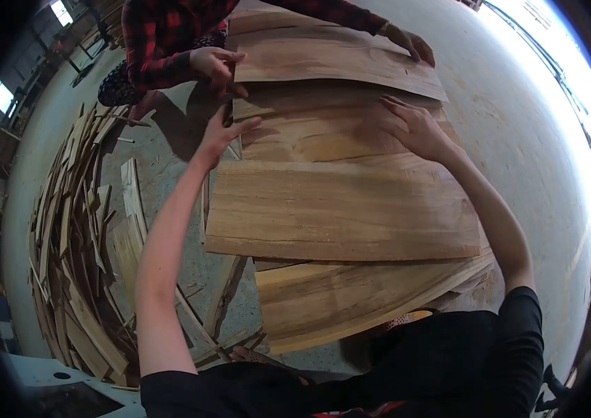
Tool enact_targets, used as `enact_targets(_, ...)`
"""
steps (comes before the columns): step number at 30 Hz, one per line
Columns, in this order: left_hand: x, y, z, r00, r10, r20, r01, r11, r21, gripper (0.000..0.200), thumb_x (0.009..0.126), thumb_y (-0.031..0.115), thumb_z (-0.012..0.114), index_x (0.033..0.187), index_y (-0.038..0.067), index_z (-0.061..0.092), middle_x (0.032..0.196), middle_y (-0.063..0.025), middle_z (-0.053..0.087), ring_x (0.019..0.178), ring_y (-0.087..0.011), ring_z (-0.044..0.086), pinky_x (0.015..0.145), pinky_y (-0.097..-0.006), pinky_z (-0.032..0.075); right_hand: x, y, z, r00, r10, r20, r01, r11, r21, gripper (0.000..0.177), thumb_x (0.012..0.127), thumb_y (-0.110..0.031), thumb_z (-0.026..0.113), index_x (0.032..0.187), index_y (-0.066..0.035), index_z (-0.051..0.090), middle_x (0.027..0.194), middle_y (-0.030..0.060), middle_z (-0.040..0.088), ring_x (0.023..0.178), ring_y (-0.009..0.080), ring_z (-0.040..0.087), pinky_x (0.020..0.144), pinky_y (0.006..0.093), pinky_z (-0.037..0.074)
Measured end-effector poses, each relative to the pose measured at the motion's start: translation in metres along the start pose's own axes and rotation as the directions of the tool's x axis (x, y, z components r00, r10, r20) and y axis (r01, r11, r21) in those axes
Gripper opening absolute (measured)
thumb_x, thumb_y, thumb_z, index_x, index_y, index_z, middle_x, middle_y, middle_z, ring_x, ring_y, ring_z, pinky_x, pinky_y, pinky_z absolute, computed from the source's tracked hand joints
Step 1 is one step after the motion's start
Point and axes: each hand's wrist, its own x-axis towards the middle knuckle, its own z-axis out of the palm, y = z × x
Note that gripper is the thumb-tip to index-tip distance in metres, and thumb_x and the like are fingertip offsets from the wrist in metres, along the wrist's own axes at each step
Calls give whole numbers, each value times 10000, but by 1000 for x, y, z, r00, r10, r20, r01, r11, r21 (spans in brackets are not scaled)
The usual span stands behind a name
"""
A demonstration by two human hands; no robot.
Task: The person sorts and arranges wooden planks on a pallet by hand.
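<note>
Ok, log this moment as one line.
left hand: open at veneer sheet left edge | right hand: flat on same sheet | co-worker's hands: holding far sheet | scrap strips: piled on floor, left

Thin wood veneer sheets (340, 219) — pale, matt, streaked with darker grain, edges rough and wavy — lie on a dusty grey concrete floor (518, 104). Splintery wood offcuts (72, 230) pile alongside; a co-worker's shirt (163, 35) is soft red-and-black checked cloth.

Wood workshop: veneer sheets (340, 212), offcut heap (76, 237).
</note>
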Motion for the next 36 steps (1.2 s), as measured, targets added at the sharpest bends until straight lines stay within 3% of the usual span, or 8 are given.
enact_targets(3, -47, 1, -23, 999, 6, 48, -6, 1000, -9, 781, 995, 566, 607, 1582, 99, 391, 1563, -38, 474, 1404, -174, 448, 1154, -395, 355, -56, -74, -38, 950, -33, 311, -37, 975, 218, 1009, 827, -542, 801, 1611, -93, 353, 1650, 212, 352, 1517, 400, 346, 1220, 560, 327)
enact_targets(5, -92, 9, -31, 985, 10, 172, -4, 999, -36, 981, 941, 749, 527, 1641, 102, 294, 1649, -51, 382, 1505, -218, 353, 1210, -408, 278, -90, -106, -41, 899, -92, 428, 59, 994, 90, 1287, 601, -704, 874, 1630, -155, 331, 1679, 250, 241, 1526, 466, 271, 1218, 645, 267)
enact_targets(8, -161, 40, -5, 976, 35, 213, -26, 999, -43, 1300, 783, 919, 545, 1656, 28, 182, 1704, -121, 255, 1565, -255, 251, 1258, -415, 204, -113, -106, -24, 945, -129, 300, 129, 991, 20, 1388, 487, -763, 881, 1623, -169, 350, 1632, 294, 260, 1487, 507, 277, 1192, 676, 255)
enact_targets(14, -206, 45, 46, 995, 97, 11, -97, 995, -2, 1406, 733, 880, 657, 1656, -10, 80, 1726, -160, 138, 1588, -269, 170, 1286, -429, 142, -103, -86, -26, 937, -238, 255, 233, 971, 49, 1290, 512, -749, 845, 1585, -164, 431, 1533, 299, 345, 1409, 472, 339, 1144, 611, 298)
enact_targets(21, -223, 68, 60, 998, 63, -31, -68, 979, -192, 1522, 603, 398, 1007, 1645, -24, -19, 1698, -180, 165, 1545, -262, 271, 1264, -411, 250, -96, -83, -35, 916, -329, 229, 335, 942, 15, 1274, 479, -706, 877, 1559, -160, 478, 1518, 278, 394, 1393, 443, 385, 1151, 584, 307)
enact_targets(27, -191, 58, 68, 969, 221, 109, -231, 969, 84, 1530, 569, 258, 1035, 1641, -26, -20, 1687, -187, 185, 1528, -255, 295, 1262, -406, 264, -75, -45, -38, 912, -297, 284, 292, 955, 62, 1250, 483, -643, 933, 1557, -186, 487, 1603, 258, 351, 1455, 443, 368, 1180, 606, 315)
enact_targets(30, -180, 60, 79, 989, 107, 104, -102, 993, -51, 1491, 583, 273, 1031, 1638, -38, 25, 1682, -194, 201, 1521, -258, 306, 1260, -396, 261, -74, -32, -33, 931, -243, 273, 196, 962, 189, 1128, 545, -572, 948, 1517, -174, 539, 1633, 220, 355, 1482, 424, 372, 1166, 595, 364)
enact_targets(36, -145, 27, 69, 964, 265, -6, -245, 902, 356, 1423, 615, 287, 1019, 1639, -30, 84, 1679, -184, 216, 1528, -269, 291, 1258, -389, 250, -75, -13, -36, 973, -230, 0, 228, 965, 131, 652, 727, -323, 924, 1308, -116, 715, 1476, 148, 595, 1287, 330, 627, 1058, 436, 534)
